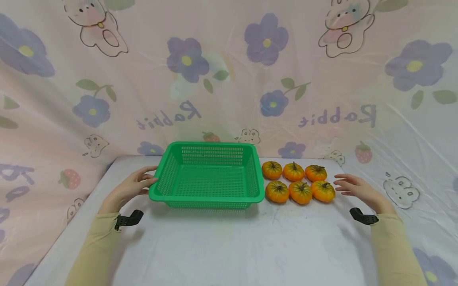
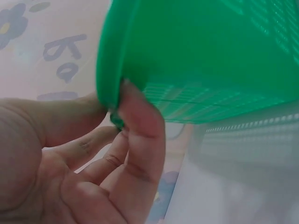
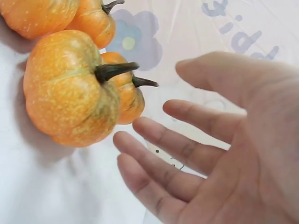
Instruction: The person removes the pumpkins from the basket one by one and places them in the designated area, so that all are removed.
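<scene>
A green plastic basket (image 1: pixel 207 198) with slotted walls stands on the white table. My left hand (image 1: pixel 129 186) is at its left side; in the left wrist view the thumb and a bent finger (image 2: pixel 142 119) pinch the basket's rim (image 2: pixel 110 60). To the right of the basket, several small orange pumpkins with dark stems sit in two rows. My right hand (image 1: pixel 361 190) hovers just right of the front-row end pumpkin (image 1: pixel 323 192), apart from it. Its fingers are spread and hold nothing, as the right wrist view shows beside the nearest pumpkin (image 3: pixel 70 93).
Behind the table (image 1: pixel 229 246) hangs a pale curtain (image 1: pixel 229 91) printed with flowers and rabbits, which also falls along both sides. A black wrist mount (image 1: pixel 129 219) sits on the left forearm and another black mount (image 1: pixel 363 216) on the right.
</scene>
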Demonstrator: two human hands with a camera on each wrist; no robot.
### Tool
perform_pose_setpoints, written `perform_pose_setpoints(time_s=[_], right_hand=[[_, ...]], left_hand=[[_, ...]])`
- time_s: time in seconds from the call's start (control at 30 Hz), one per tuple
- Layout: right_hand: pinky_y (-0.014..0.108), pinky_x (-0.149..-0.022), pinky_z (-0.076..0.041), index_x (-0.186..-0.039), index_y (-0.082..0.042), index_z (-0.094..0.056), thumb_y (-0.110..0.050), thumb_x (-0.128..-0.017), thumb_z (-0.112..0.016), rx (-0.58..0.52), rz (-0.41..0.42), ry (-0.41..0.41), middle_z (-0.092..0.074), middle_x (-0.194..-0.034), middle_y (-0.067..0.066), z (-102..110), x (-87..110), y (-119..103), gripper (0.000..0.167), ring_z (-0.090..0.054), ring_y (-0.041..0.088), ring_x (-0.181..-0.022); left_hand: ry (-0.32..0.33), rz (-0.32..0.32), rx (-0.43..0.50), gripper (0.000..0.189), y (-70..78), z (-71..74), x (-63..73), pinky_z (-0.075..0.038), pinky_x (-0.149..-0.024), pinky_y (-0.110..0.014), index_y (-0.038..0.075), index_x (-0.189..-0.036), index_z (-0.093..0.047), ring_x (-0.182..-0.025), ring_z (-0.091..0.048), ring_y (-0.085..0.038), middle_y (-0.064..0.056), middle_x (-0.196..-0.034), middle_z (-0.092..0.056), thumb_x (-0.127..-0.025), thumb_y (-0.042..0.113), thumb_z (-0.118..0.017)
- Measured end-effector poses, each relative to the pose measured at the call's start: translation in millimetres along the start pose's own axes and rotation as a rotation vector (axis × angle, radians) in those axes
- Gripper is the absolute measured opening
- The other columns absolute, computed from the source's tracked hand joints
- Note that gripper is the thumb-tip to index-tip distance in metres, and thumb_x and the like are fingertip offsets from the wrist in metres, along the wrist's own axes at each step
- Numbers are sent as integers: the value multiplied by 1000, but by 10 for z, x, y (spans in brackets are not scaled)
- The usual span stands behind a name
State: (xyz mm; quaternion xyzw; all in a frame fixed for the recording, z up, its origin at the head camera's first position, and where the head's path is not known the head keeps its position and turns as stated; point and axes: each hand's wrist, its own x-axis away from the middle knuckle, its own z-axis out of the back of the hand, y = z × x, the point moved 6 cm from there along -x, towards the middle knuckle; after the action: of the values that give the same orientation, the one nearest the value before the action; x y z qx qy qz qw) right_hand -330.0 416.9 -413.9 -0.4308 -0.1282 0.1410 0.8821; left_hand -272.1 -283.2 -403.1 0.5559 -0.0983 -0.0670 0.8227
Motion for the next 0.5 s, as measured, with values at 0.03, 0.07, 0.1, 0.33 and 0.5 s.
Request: perform_pose_setpoints(time_s=[0.03,0.07,0.1,0.33,0.5], right_hand=[[25,-86,-50,-142,6,-31,-29,-105,-40,3,5,7,-39,-136,34,13,-1,-12,51,-57,32,-111],[25,-85,-51,-142,7,-31,-28,-105,-39,4,11,14,-39,-136,35,24,-2,-25,51,-58,27,-110],[25,-85,-51,-141,8,-31,-27,-105,-39,3,16,25,-39,-136,35,38,-3,-39,51,-59,23,-108],[19,-82,-50,-137,11,-34,-23,-105,-40,8,81,89,-42,-132,35,99,-12,-124,47,-58,0,-98],[12,-81,-47,-138,10,-35,-19,-104,-43,78,143,164,-46,-129,32,128,-17,-242,45,-55,-6,-96]], left_hand=[[-2,-1,2,63,-4,13,14,-54,-80,-36,7,-152,-23,-98,-61,-24,-25,-123,-48,-99,23,-55],[-3,2,11,62,-8,28,27,-54,-81,-36,6,-151,-23,-98,-61,-24,-25,-125,-47,-100,21,-55],[-3,2,17,61,-11,45,41,-54,-82,-35,5,-151,-24,-99,-61,-24,-25,-127,-47,-100,20,-54],[-39,-75,80,48,21,178,160,-54,-84,-35,-2,-145,-30,-100,-62,-23,-22,-122,-51,-103,17,-45],[-25,-144,109,37,84,319,233,-54,-83,-35,5,-140,-40,-101,-63,-23,-8,-118,-58,-106,20,-39]])
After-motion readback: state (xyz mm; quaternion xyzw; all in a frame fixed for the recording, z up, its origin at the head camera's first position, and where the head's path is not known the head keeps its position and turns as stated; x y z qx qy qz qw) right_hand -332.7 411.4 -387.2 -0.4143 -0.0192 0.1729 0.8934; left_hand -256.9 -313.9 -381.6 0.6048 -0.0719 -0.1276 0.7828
